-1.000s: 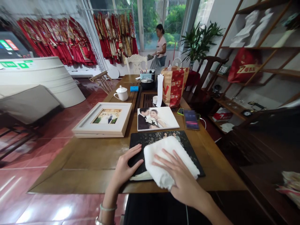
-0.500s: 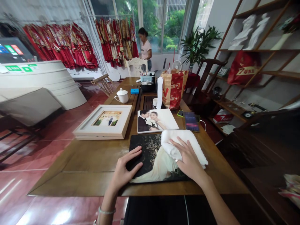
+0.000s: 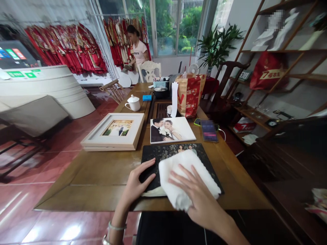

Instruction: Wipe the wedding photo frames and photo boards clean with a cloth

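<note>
A dark photo print of a panel-like kind lies at the near edge of the table, with a pale dress trailing along its lower left. My left hand rests on its left edge, fingers and thumb apart, holding nothing. Over the middle and lower right of the print lies a folded white cloth. My right hand presses on this cloth from above with its fingers spread and keeps it in its hold; the thumb is hidden. Small figures show near the print's top edge, just past the cloth.
Beyond the print lies a white couple photo, with a phone to its right. Framed pictures are stacked at left. Farther back stand a lidded cup and a paper bag. Another person is near the clothes rack.
My right hand has drawn the cloth left and toward me across the print, uncovering its top right. My left hand stays put. The person at the back has moved left.
</note>
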The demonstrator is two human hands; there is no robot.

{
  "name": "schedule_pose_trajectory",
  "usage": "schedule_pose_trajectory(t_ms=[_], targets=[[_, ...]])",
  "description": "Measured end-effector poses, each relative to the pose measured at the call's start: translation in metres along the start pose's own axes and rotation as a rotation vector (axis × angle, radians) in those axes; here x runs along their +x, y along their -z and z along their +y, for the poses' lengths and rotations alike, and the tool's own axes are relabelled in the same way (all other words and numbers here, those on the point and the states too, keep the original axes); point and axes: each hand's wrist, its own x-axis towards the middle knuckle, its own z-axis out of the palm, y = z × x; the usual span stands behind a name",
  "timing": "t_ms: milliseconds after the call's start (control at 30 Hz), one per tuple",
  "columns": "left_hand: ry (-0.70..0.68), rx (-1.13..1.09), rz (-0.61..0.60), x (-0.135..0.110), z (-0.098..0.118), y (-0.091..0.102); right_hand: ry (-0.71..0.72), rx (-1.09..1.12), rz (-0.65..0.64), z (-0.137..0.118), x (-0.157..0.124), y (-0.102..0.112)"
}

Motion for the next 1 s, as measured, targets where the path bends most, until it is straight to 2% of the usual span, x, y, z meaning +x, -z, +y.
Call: schedule_pose_trajectory(t_ms=[100,200,333,433,533,600,733,800,900,1000], targets=[[0.010,0.000,-0.003,0.000,0.000,0.000,0.027,0.082,-0.083,-0.001,-0.022,0.004],[0.023,-0.011,-0.013,0.000,0.001,0.000,-0.117,0.109,-0.070,0.025,-0.029,0.015],[0.024,-0.026,-0.020,0.000,0.001,0.001,-0.372,0.056,0.093,0.074,0.003,0.030],[0.020,-0.021,-0.022,0.001,0.002,0.001,-0.365,-0.064,0.165,0.093,0.042,0.031],[0.015,-0.012,-0.026,0.001,0.002,0.001,-0.324,-0.198,0.166,0.083,0.065,0.023],[0.009,-0.008,-0.027,0.001,0.002,0.001,-0.267,-0.235,0.127,0.063,0.063,0.014],[0.005,0.013,-0.041,0.000,0.003,0.000,-0.114,-0.202,0.029,0.017,0.023,-0.001],[0.000,0.026,-0.057,-0.001,0.005,0.000,-0.058,-0.165,-0.020,0.003,-0.003,-0.005],[-0.010,0.033,-0.080,-0.001,0.006,0.002,-0.029,-0.121,-0.051,0.002,-0.033,-0.006],[-0.013,0.033,-0.092,-0.001,0.006,0.002,-0.095,-0.144,0.029,0.022,-0.044,-0.003]])
